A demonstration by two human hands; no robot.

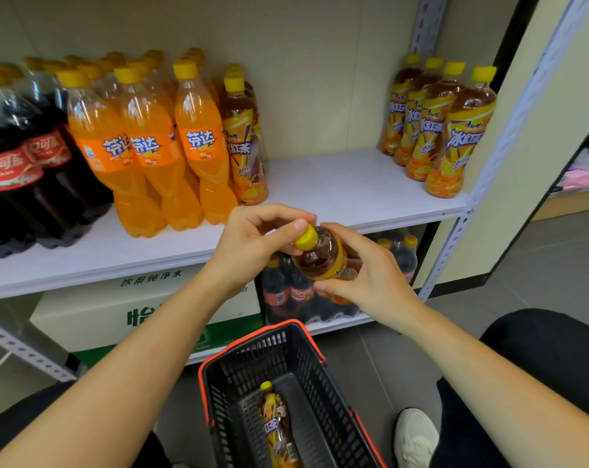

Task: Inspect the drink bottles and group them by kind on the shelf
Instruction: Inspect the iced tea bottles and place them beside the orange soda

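Head view showed my left grip [252,244] pinching the cap [305,237] and my right grip [370,278] wrapped round the tea bottle [321,260], held before the shelf [353,187] edge; full, I judged it weighty, stiff, slick, best held at its middle.

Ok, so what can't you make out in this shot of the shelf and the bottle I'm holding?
All head view:
- Held tea bottle: label mostly covered by the right hand; the left hand pinches its cap.
- Cola bottles: cut off by the left edge.
- Basket bottle: its base cut off by the bottom edge.
- Orange soda bottles: rear rows hidden by the front ones, count unclear.
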